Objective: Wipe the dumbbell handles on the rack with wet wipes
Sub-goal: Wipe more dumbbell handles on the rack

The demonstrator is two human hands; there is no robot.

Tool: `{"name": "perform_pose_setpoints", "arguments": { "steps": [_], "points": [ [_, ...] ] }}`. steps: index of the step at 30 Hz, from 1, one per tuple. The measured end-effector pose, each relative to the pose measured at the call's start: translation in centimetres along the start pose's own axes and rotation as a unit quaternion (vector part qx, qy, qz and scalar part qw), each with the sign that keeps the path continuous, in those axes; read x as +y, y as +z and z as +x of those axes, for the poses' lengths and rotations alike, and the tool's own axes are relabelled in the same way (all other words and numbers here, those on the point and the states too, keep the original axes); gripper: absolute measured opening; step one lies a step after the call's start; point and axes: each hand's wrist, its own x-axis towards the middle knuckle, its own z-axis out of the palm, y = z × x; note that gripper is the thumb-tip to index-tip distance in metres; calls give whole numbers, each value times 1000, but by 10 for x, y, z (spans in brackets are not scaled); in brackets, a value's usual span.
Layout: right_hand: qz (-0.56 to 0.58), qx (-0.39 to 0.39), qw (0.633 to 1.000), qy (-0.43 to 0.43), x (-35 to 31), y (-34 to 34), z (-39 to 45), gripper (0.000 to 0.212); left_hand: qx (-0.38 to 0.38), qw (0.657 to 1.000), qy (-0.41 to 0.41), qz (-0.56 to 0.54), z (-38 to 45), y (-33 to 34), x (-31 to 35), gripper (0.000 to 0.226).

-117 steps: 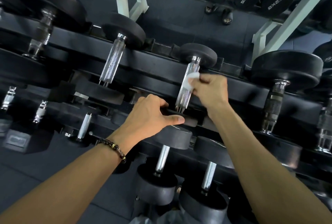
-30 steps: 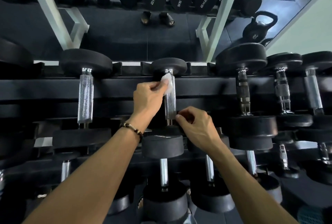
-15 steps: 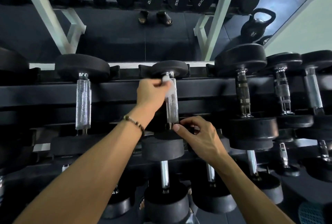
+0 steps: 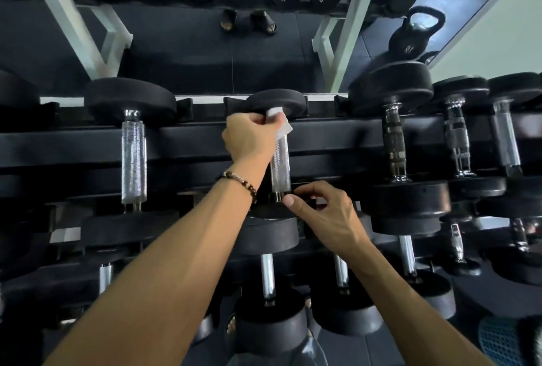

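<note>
While left hand (image 4: pixel 249 137) fingers curl tight, pinching white crumpled wet wipe (image 4: pixel 280 123) atop knurled chrome dumbbell handle (image 4: pixel 280 166), right hand (image 4: pixel 325 213) fingers grip near black end; wipe higher than second ago.

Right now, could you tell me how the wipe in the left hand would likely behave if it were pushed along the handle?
The wipe looks thin and crumpled in the left hand, so it is probably floppy and light. The handle looks knurled, so the wipe may drag or snag rather than slide.

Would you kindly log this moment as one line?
left hand: holds white wet wipe atop knurled chrome dumbbell handle | right hand: grips its near black end
</note>
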Motion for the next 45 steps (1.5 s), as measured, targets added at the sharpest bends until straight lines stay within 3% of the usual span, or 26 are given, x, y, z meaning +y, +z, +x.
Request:
{"name": "perform_pose_setpoints", "arguments": {
  "steps": [5,9,11,13,19,24,30,36,41,43,45],
  "points": [
    [-7,0,1000,6,1,1,-1,56,-120,991,-37,48,-27,-20,-25,14],
    [-1,8,1000,3,1,2,-1,55,-48,997,-54,20,-4,-7,-4,19],
    [5,14,1000,1,3,3,-2,56,2,999,-26,31,4,1,5,22],
    [10,17,1000,1,4,5,-2,56,2,998,15,60,0,2,3,23],
    [3,20,1000,4,3,4,-1,53,-169,964,24,205,-33,-30,-36,34],
    [9,31,999,2,5,5,-3,57,-58,991,42,117,-24,-13,-16,28],
    [7,45,999,-4,2,5,-5,57,-210,938,42,274,-40,-36,-43,16],
    [5,25,1000,0,2,0,-3,60,-156,978,12,137,-31,-23,-29,24],
    [16,40,999,4,3,2,-4,61,-258,946,12,196,-43,-39,-44,16],
    [16,38,999,7,3,2,-4,60,-235,968,-27,86,-36,-38,-39,22],
    [16,35,999,8,4,2,-3,59,-160,981,-79,-72,-14,-28,-27,26]
  ]
}}
